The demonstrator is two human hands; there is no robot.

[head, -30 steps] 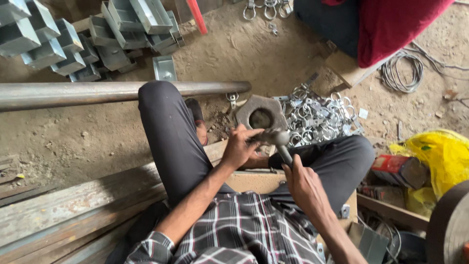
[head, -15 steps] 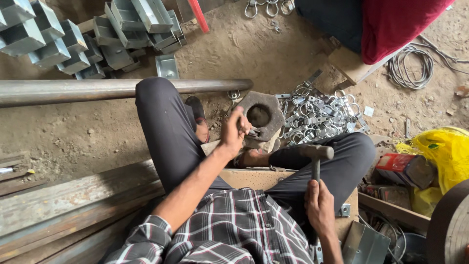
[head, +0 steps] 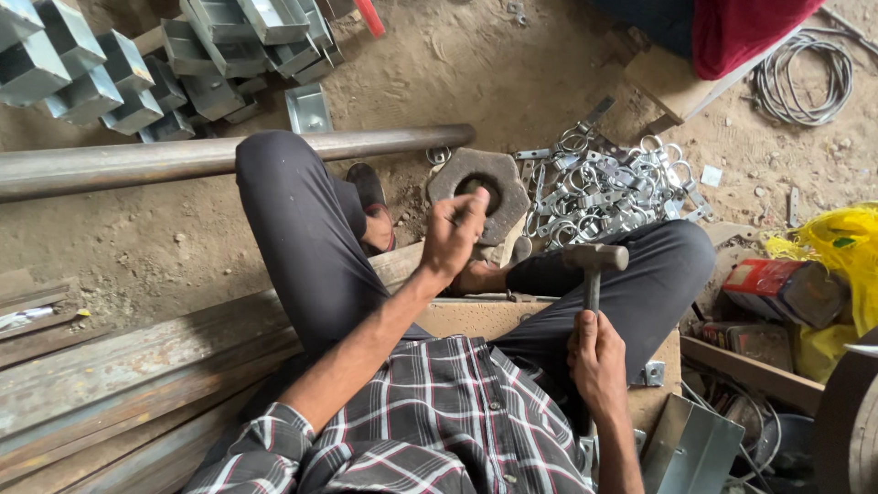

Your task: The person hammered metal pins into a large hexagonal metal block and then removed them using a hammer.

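Gripping a hammer (head: pixel 594 259) raised in the right hand (head: pixel 596 359), left hand (head: pixel 453 233) pinching something small, unclear what, over the hexagonal block (head: pixel 476 190).

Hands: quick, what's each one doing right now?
Left hand: fingers pinched at the hexagonal block; what they hold cannot be told.
Right hand: closed on the hammer.

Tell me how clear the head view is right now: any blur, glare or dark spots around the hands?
Head view: soft, even daylight, no glare; left hand over the hexagonal metal block and hammer in the right hand look fairly sharp; lower right corner is shadowed, edges look slightly stretched.
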